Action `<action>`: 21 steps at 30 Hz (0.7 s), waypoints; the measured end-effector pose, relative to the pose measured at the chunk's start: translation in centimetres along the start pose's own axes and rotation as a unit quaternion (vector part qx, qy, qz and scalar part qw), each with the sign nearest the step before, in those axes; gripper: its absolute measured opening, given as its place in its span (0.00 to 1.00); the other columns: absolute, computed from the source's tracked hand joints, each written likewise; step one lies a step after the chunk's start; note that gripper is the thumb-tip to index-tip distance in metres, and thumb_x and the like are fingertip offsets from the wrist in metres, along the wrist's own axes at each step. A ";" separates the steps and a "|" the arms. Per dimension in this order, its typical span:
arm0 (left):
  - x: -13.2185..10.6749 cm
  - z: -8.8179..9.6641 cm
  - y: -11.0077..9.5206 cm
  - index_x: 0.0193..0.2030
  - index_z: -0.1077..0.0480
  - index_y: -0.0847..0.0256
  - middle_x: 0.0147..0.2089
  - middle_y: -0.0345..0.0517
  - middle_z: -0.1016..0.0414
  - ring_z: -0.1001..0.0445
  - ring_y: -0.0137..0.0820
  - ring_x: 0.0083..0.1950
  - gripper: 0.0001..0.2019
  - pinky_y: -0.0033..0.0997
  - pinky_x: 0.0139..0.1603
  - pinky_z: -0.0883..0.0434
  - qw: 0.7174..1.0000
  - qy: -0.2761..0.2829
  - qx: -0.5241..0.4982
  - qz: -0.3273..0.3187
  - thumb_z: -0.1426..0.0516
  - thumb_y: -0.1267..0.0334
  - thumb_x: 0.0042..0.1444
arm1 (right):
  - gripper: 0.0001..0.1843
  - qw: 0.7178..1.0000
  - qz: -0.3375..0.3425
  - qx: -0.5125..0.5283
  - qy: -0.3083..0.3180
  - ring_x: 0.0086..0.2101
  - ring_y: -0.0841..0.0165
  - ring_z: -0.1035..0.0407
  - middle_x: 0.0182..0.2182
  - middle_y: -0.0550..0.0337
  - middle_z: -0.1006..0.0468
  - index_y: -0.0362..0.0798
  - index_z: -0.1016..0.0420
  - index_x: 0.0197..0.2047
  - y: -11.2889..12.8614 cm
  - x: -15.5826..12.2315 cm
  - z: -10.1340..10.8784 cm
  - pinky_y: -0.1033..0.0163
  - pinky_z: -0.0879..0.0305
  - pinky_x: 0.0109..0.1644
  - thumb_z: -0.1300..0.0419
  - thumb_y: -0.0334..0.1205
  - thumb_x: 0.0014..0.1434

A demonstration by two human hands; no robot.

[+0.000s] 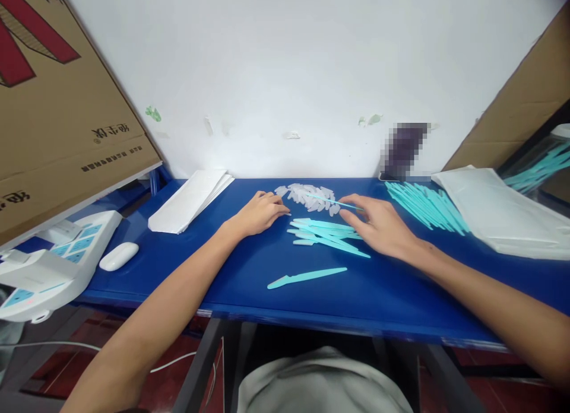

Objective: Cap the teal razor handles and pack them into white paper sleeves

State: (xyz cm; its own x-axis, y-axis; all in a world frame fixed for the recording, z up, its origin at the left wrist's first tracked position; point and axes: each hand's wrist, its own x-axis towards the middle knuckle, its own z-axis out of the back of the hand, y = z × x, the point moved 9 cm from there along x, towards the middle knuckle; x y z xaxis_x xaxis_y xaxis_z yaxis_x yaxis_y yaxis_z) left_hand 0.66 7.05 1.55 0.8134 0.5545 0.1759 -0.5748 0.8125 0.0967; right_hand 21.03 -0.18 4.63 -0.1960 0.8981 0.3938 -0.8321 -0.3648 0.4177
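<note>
My right hand (pixel 376 223) pinches a turquoise eyebrow razor (pixel 329 199) by its handle end, its blade end pointing left over a pile of translucent caps (pixel 312 194). At the left side of that pile, my left hand (pixel 262 213) has its fingers closed, and a small pale cap (pixel 288 214) shows at the fingertips. Just below both hands lie several overlapping turquoise razors (pixel 327 232), blade ends to the left. A single razor (pixel 307 277) rests apart, nearer the front edge. Farther right is a larger bundle of turquoise razors (pixel 425 206).
On the blue table (pixel 244 288), white paper sleeves (pixel 187 202) lie left and a white plastic bag (pixel 503 211) right. A phone (pixel 403 152) leans on the wall. A white case (pixel 119 256) sits beside a power strip (pixel 84 253). A cardboard box (pixel 66 116) stands left.
</note>
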 end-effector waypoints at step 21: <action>-0.9 1.3 2.7 0.37 0.23 0.62 0.41 0.50 0.18 0.21 0.36 0.44 0.17 0.35 0.49 0.28 0.771 -0.248 -0.563 0.167 0.31 0.51 0.50 | 0.21 0.997 0.056 -0.050 0.010 0.41 0.58 0.21 0.43 0.55 0.14 0.48 0.21 0.54 0.8 -0.3 -0.8 0.59 0.34 0.38 0.52 0.45 0.72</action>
State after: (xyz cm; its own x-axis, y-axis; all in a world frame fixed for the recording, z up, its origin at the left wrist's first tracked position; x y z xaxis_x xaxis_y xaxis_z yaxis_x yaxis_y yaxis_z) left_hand -1.73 8.57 2.92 0.3417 0.8568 0.3861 -0.0766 0.4349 -0.8972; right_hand 19.98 -0.55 4.22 -0.3002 0.8577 0.4173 -0.8520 -0.4379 0.2870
